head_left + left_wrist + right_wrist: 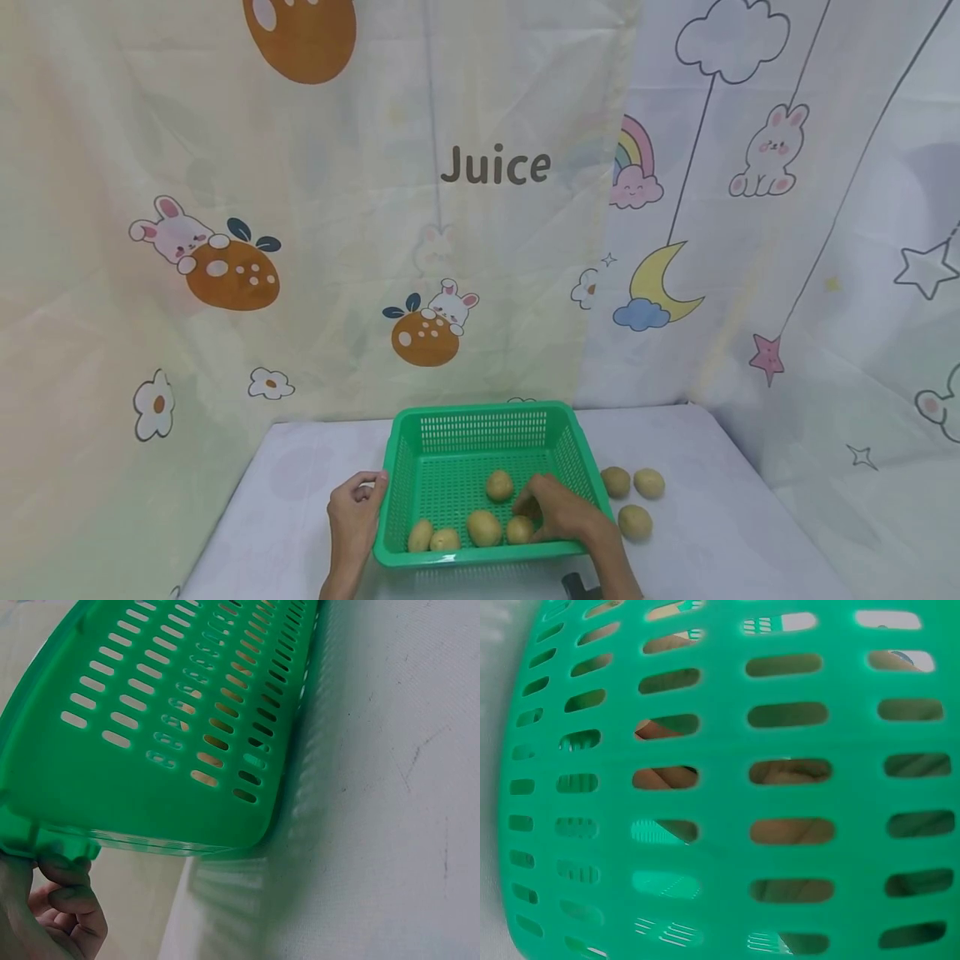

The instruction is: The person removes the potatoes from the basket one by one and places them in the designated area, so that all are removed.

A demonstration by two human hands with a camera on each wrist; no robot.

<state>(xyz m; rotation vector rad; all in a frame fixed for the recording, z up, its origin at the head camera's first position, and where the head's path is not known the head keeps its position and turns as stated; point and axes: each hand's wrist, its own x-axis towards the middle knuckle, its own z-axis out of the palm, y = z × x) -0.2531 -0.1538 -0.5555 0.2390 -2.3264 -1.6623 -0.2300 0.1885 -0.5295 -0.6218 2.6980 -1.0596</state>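
A green slotted basket stands on the white-covered table. Inside it lie several potatoes, one near the middle and a row along the near wall. My left hand grips the basket's left rim; in the left wrist view its fingers curl under the rim of the basket. My right hand reaches into the basket with bent fingers over a potato; whether it grips the potato is unclear. The right wrist view shows only the basket wall with skin behind the slots.
Three potatoes lie on the table right of the basket: two side by side and one nearer. Printed curtains hang behind and at both sides. A small dark object sits at the near table edge.
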